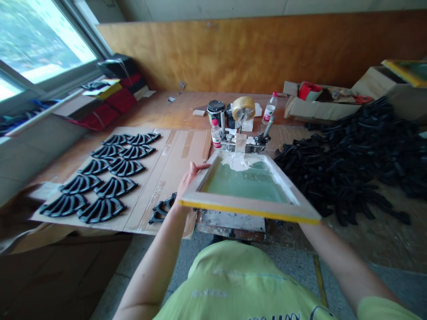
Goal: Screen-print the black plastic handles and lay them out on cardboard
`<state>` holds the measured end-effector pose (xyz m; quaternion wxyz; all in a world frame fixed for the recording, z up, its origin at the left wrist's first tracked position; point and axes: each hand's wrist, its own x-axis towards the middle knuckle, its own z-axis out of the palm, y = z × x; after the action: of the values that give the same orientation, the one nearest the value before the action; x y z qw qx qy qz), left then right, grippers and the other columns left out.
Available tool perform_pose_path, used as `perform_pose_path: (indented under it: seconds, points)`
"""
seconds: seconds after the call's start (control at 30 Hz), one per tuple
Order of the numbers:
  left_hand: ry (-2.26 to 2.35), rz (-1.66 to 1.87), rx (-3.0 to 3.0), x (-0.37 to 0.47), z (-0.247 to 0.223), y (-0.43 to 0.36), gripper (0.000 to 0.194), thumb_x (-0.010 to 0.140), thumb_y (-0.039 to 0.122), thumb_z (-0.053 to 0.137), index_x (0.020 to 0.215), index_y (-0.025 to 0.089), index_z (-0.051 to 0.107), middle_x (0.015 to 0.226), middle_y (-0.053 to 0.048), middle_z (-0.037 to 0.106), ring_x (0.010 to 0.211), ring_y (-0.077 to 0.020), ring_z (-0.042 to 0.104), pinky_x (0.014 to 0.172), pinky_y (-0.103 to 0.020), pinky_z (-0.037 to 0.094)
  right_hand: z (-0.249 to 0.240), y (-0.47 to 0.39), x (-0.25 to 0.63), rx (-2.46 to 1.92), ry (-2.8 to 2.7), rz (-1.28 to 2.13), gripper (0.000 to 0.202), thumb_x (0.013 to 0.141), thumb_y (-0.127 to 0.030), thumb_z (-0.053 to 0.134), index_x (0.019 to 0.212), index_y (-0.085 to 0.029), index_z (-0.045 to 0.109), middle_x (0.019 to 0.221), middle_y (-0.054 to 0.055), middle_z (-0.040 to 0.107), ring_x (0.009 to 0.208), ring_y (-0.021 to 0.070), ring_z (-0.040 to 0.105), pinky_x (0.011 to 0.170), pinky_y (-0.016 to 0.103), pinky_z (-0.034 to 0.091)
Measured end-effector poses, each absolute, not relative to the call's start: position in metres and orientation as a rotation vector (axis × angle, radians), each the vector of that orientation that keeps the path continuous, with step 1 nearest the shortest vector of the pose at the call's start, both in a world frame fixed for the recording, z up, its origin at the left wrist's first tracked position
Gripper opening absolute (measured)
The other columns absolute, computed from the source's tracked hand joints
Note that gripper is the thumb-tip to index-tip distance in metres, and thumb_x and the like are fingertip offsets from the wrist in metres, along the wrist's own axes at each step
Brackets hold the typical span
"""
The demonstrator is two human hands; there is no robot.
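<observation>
A framed screen [247,182] with a yellow front edge and greenish mesh is tilted up, its far side at a metal clamp [245,146]. White paste lies on the mesh near the clamp. My left hand [191,178] is on the frame's left side, thumb and a finger showing, the rest hidden. My right hand is hidden under the frame's right side; only the forearm shows. Below the frame is a stained base plate [233,221]. Black fan-shaped parts [102,210] lie in two columns on cardboard [170,151] at the left, with another [162,210] near my left wrist.
A large heap of black parts [350,155] covers the right side. Behind the clamp stand a black tub [215,111], a tape roll [243,108] and two bottles [216,135]. An open carton [310,109] is at the back right, red boxes [96,113] at the left.
</observation>
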<state>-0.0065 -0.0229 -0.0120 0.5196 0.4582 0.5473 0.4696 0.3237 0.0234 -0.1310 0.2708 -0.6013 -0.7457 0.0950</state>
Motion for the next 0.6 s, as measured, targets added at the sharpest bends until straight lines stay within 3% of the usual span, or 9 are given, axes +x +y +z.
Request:
perform_pose_path:
  seconds: [0.1,0.23,0.43,0.6]
  points:
    - [1.4,0.94,1.034,-0.017,-0.059,-0.051,0.066,0.077,0.063,0.059,0.126,0.019,0.062,0.092,-0.004,0.072,0.07,-0.0171,0.065,0.06,-0.025,0.049,-0.111,0.049,0.332,-1.682,-1.867,0.131,0.039,0.092,-0.023,0.039,0.123,-0.015,0.06,0.118,0.015,0.059,0.11,0.0295,0.054,0.098,0.046,0.042]
    - [1.469,0.923,0.979,-0.015,-0.118,-0.062,0.083,0.076,0.052,0.066,0.147,0.022,0.036,0.091,-0.004,0.072,0.076,-0.0174,0.065,0.068,-0.026,0.05,-0.082,0.087,0.278,-1.478,-2.051,-0.047,0.05,0.082,-0.024,0.062,0.13,-0.013,0.051,0.134,0.016,0.047,0.122,0.0291,0.045,0.101,0.04,0.039]
    - [1.463,0.888,0.956,-0.02,-0.15,-0.055,0.082,0.076,0.054,0.065,0.146,0.02,0.038,0.091,-0.005,0.072,0.077,-0.0181,0.066,0.067,-0.026,0.05,-0.083,0.084,0.224,-1.515,-2.464,0.111,0.012,0.084,-0.014,0.056,0.095,-0.014,0.062,0.095,0.012,0.063,0.096,0.0249,0.053,0.083,0.033,0.042]
    - [1.487,0.884,0.921,-0.022,-0.154,-0.057,0.081,0.075,0.056,0.066,0.144,0.02,0.041,0.094,-0.006,0.072,0.077,-0.0183,0.067,0.066,-0.025,0.051,-0.087,0.042,0.253,-1.078,-2.707,0.224,0.019,0.081,-0.004,0.048,0.086,-0.015,0.063,0.087,0.009,0.063,0.092,0.0222,0.052,0.078,0.03,0.039]
